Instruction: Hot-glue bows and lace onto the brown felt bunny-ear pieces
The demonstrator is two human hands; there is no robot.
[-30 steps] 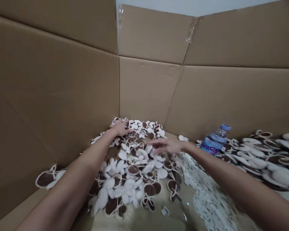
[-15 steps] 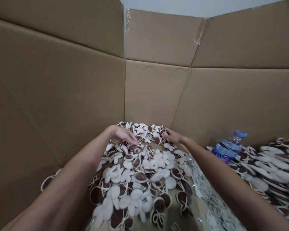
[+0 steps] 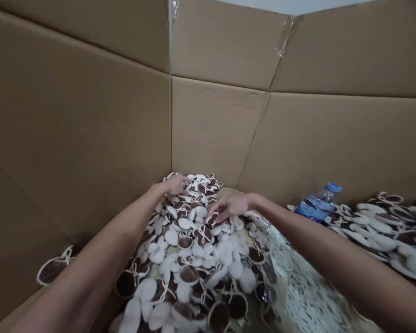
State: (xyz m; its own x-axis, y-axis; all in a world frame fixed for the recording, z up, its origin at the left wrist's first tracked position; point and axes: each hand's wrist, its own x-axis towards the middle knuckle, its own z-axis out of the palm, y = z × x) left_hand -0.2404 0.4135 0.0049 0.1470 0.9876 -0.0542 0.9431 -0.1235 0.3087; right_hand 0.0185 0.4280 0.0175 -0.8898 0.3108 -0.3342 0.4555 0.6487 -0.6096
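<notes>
A heap of soft, flat pieces [image 3: 204, 236], white on one side and dark brown with a cream string bow on the other, spreads through the middle of the head view. At its far left edge, my left hand [image 3: 179, 184] rests on the pieces with its fingers apart. My right hand [image 3: 233, 206] reaches down onto the heap from the right, fingers spread and touching a brown piece [image 3: 214, 220]. Its fingertips are partly hidden among the pieces, and no firm grip on any of them shows.
Tall cardboard walls [image 3: 215, 129] stand to the left, back and right. A plastic bottle with a blue cap [image 3: 315, 206] leans by more such pieces [image 3: 384, 226] at right. Clear plastic over a patterned sheet [image 3: 298, 273] lies under my right forearm. One piece [image 3: 53, 268] lies at far left.
My right hand has moved left and nearer, drawing pieces away from the back right of the heap. My left hand has moved slightly farther back and left. The view has shifted a little.
</notes>
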